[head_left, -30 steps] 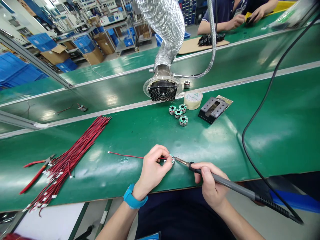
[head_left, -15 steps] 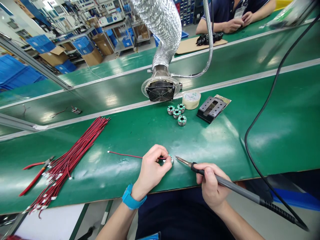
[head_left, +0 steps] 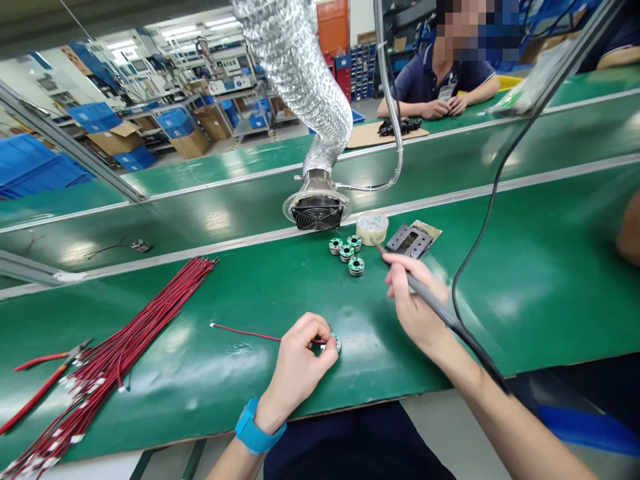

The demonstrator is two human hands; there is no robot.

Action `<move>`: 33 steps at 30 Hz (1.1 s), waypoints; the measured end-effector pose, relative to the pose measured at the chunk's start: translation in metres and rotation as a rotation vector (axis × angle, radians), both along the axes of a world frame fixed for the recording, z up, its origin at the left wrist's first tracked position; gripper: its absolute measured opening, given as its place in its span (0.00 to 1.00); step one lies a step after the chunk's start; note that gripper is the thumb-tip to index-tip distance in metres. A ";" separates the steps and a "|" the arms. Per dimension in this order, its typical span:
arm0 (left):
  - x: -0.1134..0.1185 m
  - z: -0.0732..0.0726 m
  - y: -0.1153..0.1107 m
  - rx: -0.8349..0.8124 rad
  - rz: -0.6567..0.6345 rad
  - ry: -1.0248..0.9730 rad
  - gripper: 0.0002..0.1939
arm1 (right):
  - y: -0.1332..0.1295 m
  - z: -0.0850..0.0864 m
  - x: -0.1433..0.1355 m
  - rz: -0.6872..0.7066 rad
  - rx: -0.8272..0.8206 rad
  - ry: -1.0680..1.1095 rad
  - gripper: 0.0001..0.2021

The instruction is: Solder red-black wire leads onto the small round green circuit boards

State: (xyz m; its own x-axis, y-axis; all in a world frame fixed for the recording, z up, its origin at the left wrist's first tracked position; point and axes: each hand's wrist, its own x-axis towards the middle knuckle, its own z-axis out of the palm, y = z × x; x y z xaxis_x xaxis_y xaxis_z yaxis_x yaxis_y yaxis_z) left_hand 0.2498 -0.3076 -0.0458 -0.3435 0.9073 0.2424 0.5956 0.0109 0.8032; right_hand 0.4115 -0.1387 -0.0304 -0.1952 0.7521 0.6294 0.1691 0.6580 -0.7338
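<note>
My left hand (head_left: 305, 357), with a blue band on the wrist, is closed in a pinch on a red wire (head_left: 245, 330) at a small round part with a green circuit board (head_left: 336, 343). The wire trails left across the mat to a white connector (head_left: 213, 325). My fingers hide the spot where wire and board meet. My right hand (head_left: 415, 297) grips a soldering iron (head_left: 430, 298), its tip close to the tape roll (head_left: 372, 229) and the dark metal holder (head_left: 409, 240). Several similar round parts (head_left: 346, 253) with green boards stand left of that tip.
A bundle of red wires (head_left: 145, 320) and red-handled pliers (head_left: 47, 377) lie on the left. A fume extractor (head_left: 319, 210) on a foil duct hangs over the bench's back edge. The iron's black cable (head_left: 480, 250) loops at right. A co-worker (head_left: 425, 80) sits across the bench.
My right hand has lifted the soldering iron away from the round part, up toward the tape roll and holder. The left hand keeps its pinch. The camera view has tilted up a little.
</note>
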 end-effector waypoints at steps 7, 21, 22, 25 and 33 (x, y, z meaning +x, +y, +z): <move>0.001 0.000 0.000 0.013 0.002 -0.016 0.08 | 0.049 -0.017 -0.029 0.064 0.028 -0.300 0.20; -0.017 0.015 -0.012 -0.312 -0.270 0.504 0.20 | 0.008 -0.045 -0.033 0.074 0.184 -0.430 0.25; -0.025 0.021 -0.012 -0.367 -0.322 0.585 0.20 | 0.010 -0.047 -0.034 0.071 0.196 -0.437 0.25; -0.060 0.046 -0.002 -0.480 -0.383 0.812 0.17 | 0.015 -0.054 -0.038 0.059 0.219 -0.455 0.25; -0.218 0.088 0.118 -0.538 0.037 1.123 0.14 | 0.019 -0.063 -0.039 0.071 0.188 -0.452 0.25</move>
